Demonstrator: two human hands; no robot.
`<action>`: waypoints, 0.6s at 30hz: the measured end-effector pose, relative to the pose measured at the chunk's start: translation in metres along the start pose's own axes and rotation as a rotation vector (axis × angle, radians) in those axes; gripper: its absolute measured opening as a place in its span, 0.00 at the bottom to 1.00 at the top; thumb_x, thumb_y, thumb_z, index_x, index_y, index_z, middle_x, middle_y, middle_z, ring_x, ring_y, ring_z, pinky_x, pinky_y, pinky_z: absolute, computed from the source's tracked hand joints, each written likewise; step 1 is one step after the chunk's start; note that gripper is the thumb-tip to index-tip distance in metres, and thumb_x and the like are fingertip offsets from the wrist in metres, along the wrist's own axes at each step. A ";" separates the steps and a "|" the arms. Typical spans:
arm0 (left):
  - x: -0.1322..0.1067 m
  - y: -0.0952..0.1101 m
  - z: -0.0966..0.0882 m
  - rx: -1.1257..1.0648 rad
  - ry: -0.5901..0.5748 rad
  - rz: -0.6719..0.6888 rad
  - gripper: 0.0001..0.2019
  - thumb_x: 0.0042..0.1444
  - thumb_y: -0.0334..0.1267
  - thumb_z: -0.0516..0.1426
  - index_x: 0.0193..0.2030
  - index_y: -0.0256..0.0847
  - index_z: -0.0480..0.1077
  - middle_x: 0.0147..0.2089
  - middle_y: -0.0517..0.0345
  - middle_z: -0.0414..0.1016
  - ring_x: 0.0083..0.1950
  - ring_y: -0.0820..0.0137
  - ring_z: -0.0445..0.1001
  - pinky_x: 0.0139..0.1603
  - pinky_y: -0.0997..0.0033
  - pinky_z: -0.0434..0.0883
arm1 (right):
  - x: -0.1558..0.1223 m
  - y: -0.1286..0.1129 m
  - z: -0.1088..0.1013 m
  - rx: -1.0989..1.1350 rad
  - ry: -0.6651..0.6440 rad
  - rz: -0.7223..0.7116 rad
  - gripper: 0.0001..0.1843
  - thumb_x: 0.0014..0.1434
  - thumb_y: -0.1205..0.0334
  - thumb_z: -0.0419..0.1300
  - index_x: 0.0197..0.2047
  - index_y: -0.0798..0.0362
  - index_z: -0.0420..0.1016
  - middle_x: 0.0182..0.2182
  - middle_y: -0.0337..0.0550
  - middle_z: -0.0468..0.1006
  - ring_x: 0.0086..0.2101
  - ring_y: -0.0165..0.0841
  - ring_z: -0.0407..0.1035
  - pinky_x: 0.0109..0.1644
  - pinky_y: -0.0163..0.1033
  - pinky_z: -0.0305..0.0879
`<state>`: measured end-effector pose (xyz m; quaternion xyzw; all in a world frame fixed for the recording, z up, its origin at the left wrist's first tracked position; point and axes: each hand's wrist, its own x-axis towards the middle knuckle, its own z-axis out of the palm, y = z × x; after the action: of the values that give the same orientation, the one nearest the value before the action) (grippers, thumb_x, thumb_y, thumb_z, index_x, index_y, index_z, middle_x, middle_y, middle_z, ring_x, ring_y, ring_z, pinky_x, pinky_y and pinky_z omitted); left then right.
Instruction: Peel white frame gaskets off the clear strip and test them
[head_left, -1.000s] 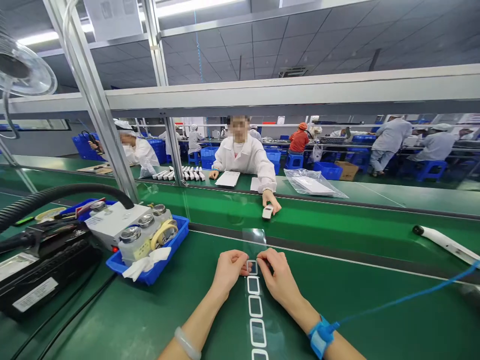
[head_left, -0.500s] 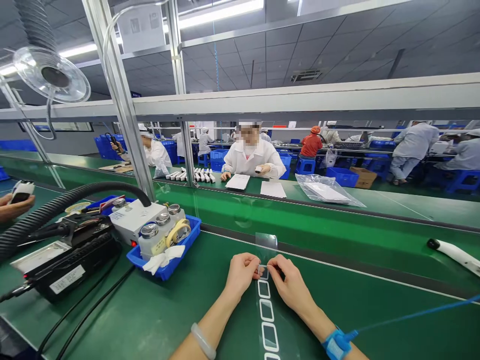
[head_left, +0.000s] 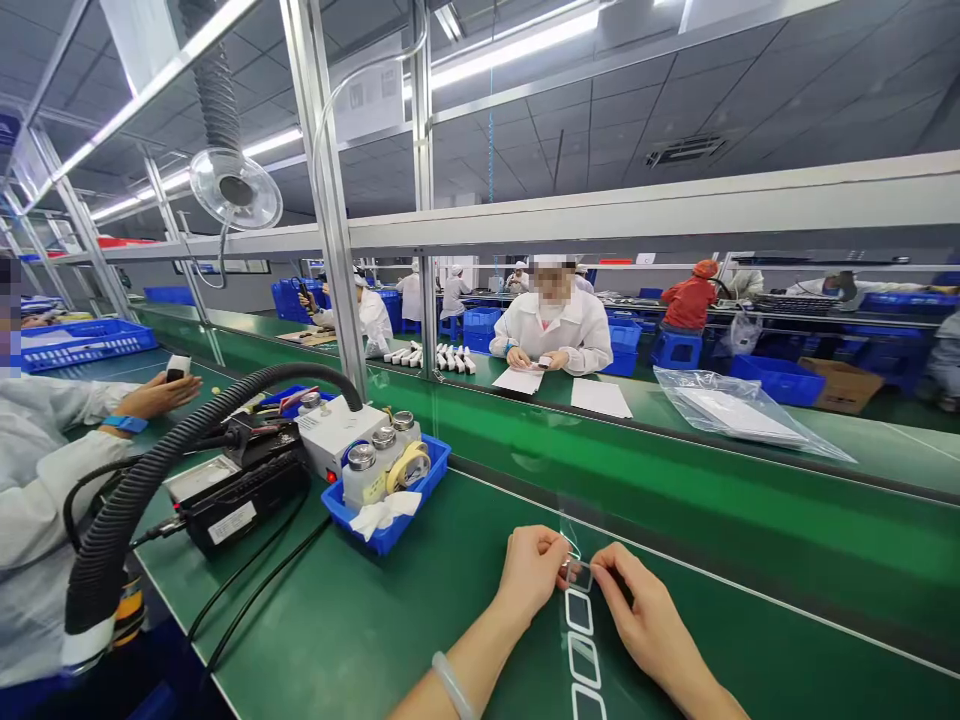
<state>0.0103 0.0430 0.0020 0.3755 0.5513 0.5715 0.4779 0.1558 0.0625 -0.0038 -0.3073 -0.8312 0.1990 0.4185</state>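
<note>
Lengthwise, a clear plastic strip (head_left: 584, 660) of white rounded-rectangular frames (head_left: 579, 612) extends toward me over the green worktop (head_left: 420, 620), its farthest frame (head_left: 580, 578) between my fingertips (head_left: 598, 562). My left hand (head_left: 534, 572) pinches that frame's left edge, thumb against forefinger; my right hand (head_left: 637, 602), its right edge.

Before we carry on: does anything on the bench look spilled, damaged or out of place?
Nothing looks spilled or damaged. Slightly untidy: the crumpled white tissue droops over the near edge of the blue tray of bottles. The film strip in the left hand and right hand shows nothing clearly wrong.
</note>
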 end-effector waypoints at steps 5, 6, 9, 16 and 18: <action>0.003 -0.001 -0.001 0.021 0.008 0.006 0.08 0.47 0.38 0.58 0.22 0.37 0.68 0.20 0.59 0.72 0.19 0.75 0.68 0.16 0.79 0.63 | 0.001 -0.009 0.000 0.002 0.061 -0.098 0.11 0.66 0.62 0.46 0.31 0.48 0.61 0.26 0.41 0.66 0.26 0.35 0.63 0.29 0.39 0.61; 0.004 -0.001 -0.001 0.027 0.009 0.005 0.07 0.47 0.37 0.57 0.23 0.37 0.68 0.20 0.59 0.72 0.19 0.75 0.68 0.16 0.80 0.63 | 0.001 -0.009 0.000 0.008 0.083 -0.111 0.10 0.66 0.63 0.46 0.31 0.48 0.60 0.27 0.40 0.66 0.26 0.34 0.62 0.30 0.39 0.61; 0.004 0.000 -0.002 0.060 0.010 0.008 0.06 0.48 0.35 0.55 0.24 0.36 0.68 0.21 0.58 0.73 0.20 0.75 0.69 0.15 0.81 0.62 | 0.002 -0.009 0.000 0.031 0.169 -0.114 0.10 0.65 0.65 0.46 0.31 0.49 0.59 0.27 0.40 0.63 0.26 0.34 0.61 0.30 0.39 0.60; 0.002 -0.001 -0.005 0.185 0.009 0.092 0.07 0.50 0.35 0.53 0.26 0.37 0.71 0.23 0.57 0.74 0.21 0.73 0.69 0.16 0.78 0.64 | 0.005 -0.003 0.001 0.051 0.279 -0.055 0.10 0.65 0.65 0.46 0.31 0.49 0.60 0.26 0.39 0.63 0.26 0.33 0.61 0.30 0.38 0.59; 0.001 -0.002 -0.006 0.224 0.000 0.124 0.06 0.50 0.35 0.54 0.28 0.37 0.72 0.24 0.58 0.74 0.21 0.73 0.69 0.16 0.78 0.65 | 0.006 -0.002 0.001 0.055 0.304 -0.012 0.10 0.65 0.64 0.47 0.31 0.50 0.61 0.27 0.39 0.64 0.27 0.33 0.62 0.30 0.38 0.59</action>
<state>0.0043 0.0424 -0.0007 0.4599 0.5876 0.5347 0.3967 0.1514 0.0653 0.0002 -0.3175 -0.7543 0.1703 0.5488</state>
